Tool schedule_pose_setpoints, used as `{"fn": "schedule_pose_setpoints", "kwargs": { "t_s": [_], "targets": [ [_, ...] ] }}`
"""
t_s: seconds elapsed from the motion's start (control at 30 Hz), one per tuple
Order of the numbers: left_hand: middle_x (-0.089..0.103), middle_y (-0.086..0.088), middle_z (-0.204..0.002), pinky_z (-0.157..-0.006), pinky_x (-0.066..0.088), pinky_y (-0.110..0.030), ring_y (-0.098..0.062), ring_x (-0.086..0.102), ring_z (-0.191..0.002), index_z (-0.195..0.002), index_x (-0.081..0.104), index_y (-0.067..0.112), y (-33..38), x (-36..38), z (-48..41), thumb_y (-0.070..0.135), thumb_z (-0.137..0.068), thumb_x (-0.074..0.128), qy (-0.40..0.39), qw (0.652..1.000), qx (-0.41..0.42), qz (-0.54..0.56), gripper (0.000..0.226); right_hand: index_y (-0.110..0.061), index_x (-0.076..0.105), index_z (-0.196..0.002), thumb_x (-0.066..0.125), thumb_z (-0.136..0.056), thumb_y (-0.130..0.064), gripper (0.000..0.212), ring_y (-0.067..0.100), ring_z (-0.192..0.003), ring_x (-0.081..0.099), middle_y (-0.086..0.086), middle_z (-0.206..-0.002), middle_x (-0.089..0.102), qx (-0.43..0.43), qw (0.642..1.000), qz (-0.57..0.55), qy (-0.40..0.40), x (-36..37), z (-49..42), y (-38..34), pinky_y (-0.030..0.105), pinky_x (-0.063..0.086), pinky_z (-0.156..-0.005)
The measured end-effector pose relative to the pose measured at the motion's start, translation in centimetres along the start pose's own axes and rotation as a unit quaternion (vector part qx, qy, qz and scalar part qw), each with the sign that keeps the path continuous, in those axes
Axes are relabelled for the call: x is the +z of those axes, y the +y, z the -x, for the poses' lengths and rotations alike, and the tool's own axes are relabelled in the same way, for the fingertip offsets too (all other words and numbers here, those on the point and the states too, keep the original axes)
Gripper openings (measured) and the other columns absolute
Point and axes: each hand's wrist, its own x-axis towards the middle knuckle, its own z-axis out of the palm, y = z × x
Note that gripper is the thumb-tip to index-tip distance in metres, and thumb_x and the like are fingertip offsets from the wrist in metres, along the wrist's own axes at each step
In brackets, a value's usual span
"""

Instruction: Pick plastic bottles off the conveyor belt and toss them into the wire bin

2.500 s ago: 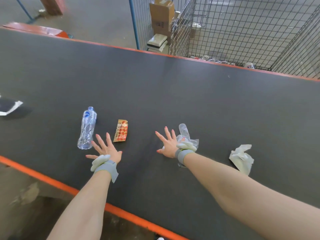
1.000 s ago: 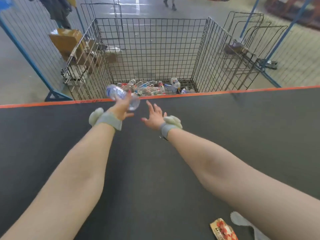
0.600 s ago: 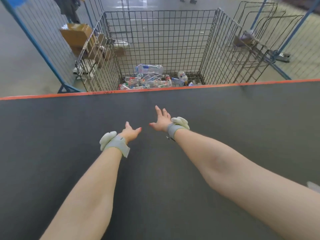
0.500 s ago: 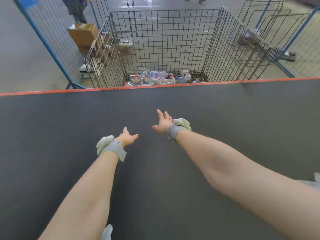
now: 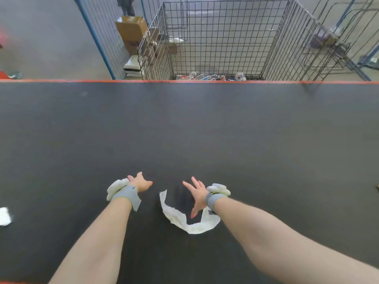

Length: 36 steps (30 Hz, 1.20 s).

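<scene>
Bottles (image 5: pixel 240 76) in bin (image 5: pixel 225 27) — far fr. hands (image 5: pixel 141 183) (image 5: pixel 197 194).

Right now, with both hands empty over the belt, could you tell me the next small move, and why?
Probably look along the dark conveyor belt for another bottle, leaving the crumpled white scrap alone: the left hand and right hand are open and empty, no bottle shows there, and the clear plastic bottles lie in the black wire bin.
</scene>
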Motion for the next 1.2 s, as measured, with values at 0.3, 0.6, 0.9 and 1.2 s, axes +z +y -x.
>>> {"fn": "schedule_pose_setpoints", "kwargs": {
  "t_s": [0.3,0.6,0.9,1.2],
  "targets": [
    [0.006,-0.013,-0.159,-0.119,0.012,-0.041,-0.031,0.006,-0.147,-0.153,0.012,0.021,-1.7,1.0,2.4,0.048,-0.095,0.044,0.000,0.999,0.031,-0.005,0.071,-0.039,-0.003,-0.153,0.048,-0.096,-0.045,0.076,0.036,-0.148,0.008,0.006,-0.162,-0.010,0.039,0.990,-0.061,0.117,-2.7,-0.1,-0.9,0.044,0.011,-0.120],
    [0.002,-0.012,-0.160,-0.120,0.011,-0.046,-0.034,0.000,-0.147,-0.153,0.014,0.025,-5.5,-0.1,2.3,0.048,-0.087,0.059,0.024,0.999,0.022,-0.033,0.083,-0.043,-0.009,-0.151,0.055,-0.090,-0.052,0.089,0.037,-0.144,0.021,0.001,-0.161,-0.015,0.046,0.995,-0.049,0.072,-3.2,0.6,-2.9,0.046,0.024,-0.116],
    [-0.022,-0.011,-0.157,-0.113,0.031,-0.046,-0.039,0.015,-0.145,-0.153,0.012,0.034,-13.2,5.3,2.1,0.027,-0.088,0.062,-0.076,0.991,-0.015,-0.107,0.082,-0.040,-0.010,-0.152,0.068,-0.087,-0.031,0.102,0.034,-0.145,0.021,0.001,-0.161,-0.016,0.002,0.999,-0.018,0.029,-1.5,0.9,-5.6,0.047,0.033,-0.110],
    [-0.021,-0.006,-0.158,-0.120,0.011,-0.046,-0.037,0.000,-0.146,-0.153,0.007,0.031,-10.1,3.9,2.3,0.036,-0.093,0.057,0.054,0.994,0.073,0.053,0.079,-0.039,-0.009,-0.152,0.065,-0.090,-0.028,0.097,0.035,-0.145,0.021,0.003,-0.161,-0.015,0.003,0.998,-0.020,0.057,-4.1,0.1,-5.5,0.047,0.028,-0.113]
  ]
}}
